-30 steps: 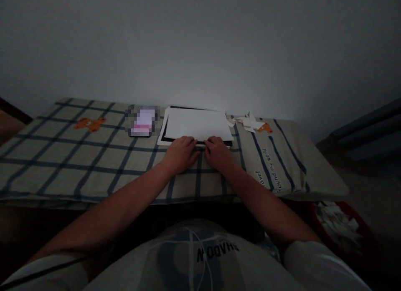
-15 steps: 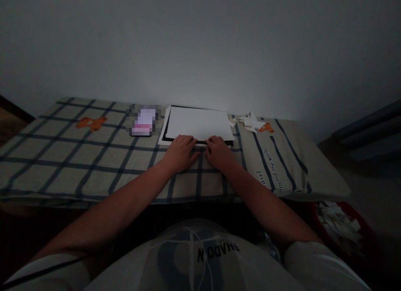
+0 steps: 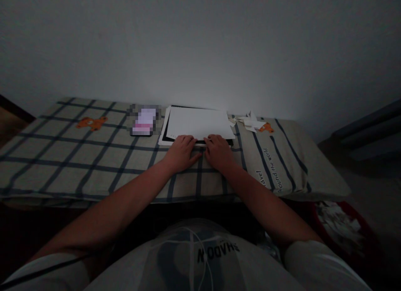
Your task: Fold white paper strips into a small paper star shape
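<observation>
A white sheet of paper (image 3: 200, 122) lies on a dark board with a white border, on a checked cloth-covered table (image 3: 78, 157) against the wall. My left hand (image 3: 182, 152) rests palm down at the sheet's near edge, fingers stretched flat onto it. My right hand (image 3: 217, 151) lies beside it, fingers likewise flat on the paper's near edge. Both hands are close together, almost touching at the thumbs.
A phone (image 3: 144, 120) lies left of the paper. Small white paper scraps (image 3: 250, 122) sit right of it. A red bin (image 3: 341, 230) with paper scraps stands on the floor at the lower right. The room is dim.
Both hands stay at the paper's near edge; the right hand has shifted very slightly left. The view has barely moved.
</observation>
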